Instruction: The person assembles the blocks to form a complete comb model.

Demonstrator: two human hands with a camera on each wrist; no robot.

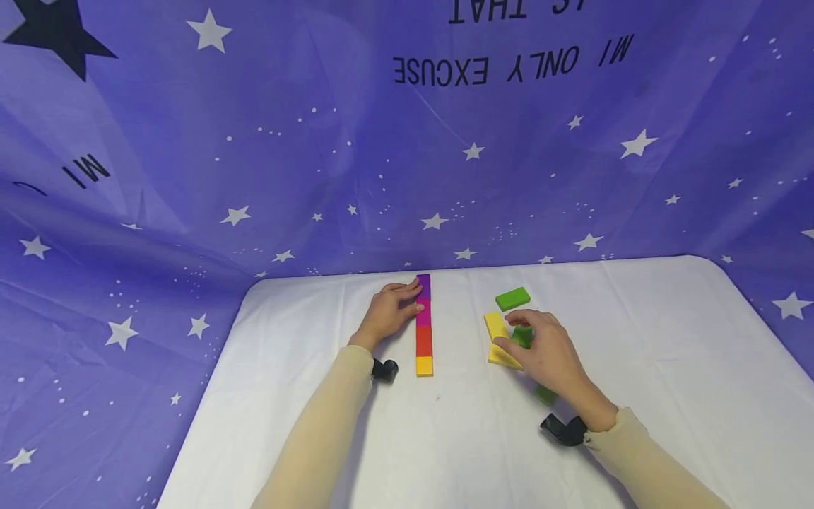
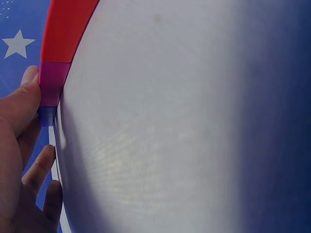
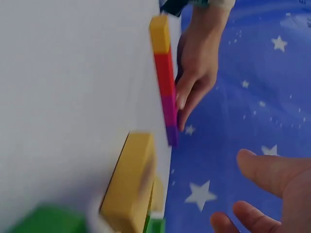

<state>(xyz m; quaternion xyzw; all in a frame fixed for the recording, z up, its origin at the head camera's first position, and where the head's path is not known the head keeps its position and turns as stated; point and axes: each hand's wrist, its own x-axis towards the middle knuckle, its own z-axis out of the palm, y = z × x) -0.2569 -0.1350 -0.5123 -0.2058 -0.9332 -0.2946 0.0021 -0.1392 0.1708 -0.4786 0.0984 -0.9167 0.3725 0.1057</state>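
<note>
A straight row of blocks stretches away from me on the white table: an orange-yellow block (image 1: 424,366), a red block (image 1: 424,341), a pink block (image 1: 423,312) and a purple block (image 1: 423,286) at the far end. My left hand (image 1: 388,311) touches the row's left side, thumb at the pink block and a fingertip by the purple one. Over a loose group of blocks hovers my right hand (image 1: 550,353), thumb and fingers apart with nothing between them. Beneath it lie a yellow block (image 1: 495,326), another yellow block (image 1: 502,356) and a partly hidden green block (image 1: 523,335).
Another green block (image 1: 512,298) lies beyond the right hand, and one more green block (image 1: 545,394) shows partly below the right wrist. A blue star-printed cloth (image 1: 381,177) hangs behind the table (image 1: 458,438). Each wrist wears a black device.
</note>
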